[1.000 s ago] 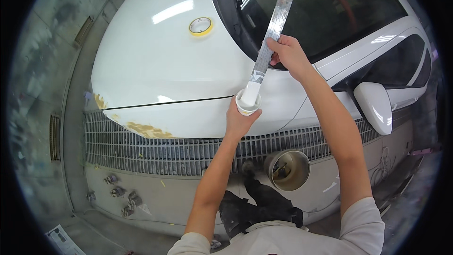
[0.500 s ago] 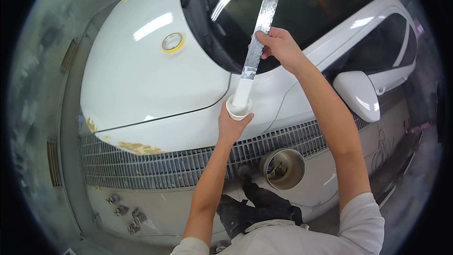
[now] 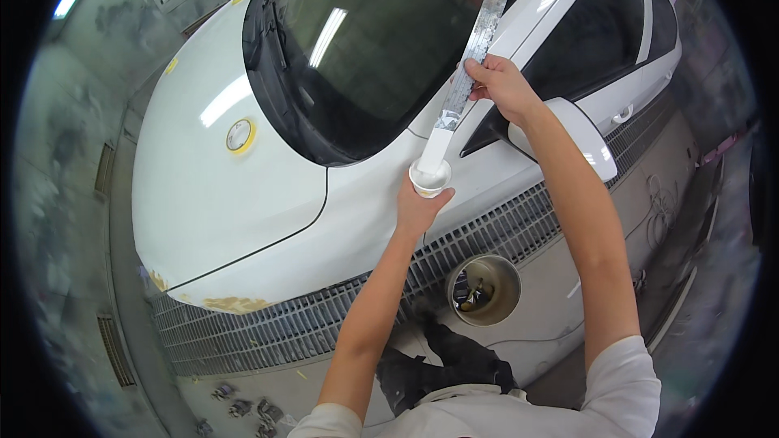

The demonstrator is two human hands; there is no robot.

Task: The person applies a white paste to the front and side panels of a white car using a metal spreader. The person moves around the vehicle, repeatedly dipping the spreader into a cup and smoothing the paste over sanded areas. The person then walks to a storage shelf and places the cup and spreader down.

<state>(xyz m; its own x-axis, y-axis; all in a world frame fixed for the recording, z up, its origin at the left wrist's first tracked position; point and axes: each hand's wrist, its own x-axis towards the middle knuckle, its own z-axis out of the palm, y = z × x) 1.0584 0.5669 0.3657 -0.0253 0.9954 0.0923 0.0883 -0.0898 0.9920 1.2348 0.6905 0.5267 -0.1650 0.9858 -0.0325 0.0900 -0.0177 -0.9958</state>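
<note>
Off-white T-shirt (image 3: 519,418) at five o'clock, short sleeves (image 3: 623,381) plain; black trousers (image 3: 446,361) toward six o'clock; left hand (image 3: 420,204), right hand (image 3: 507,91) bare.

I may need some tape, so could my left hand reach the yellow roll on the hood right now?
Probably not: your left hand is busy holding the white cup, and the yellow tape roll lies well off to its left on the hood, though nothing seems to stand between them.

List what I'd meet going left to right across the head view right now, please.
Tape roll, cup, right hand, door handle.
</note>
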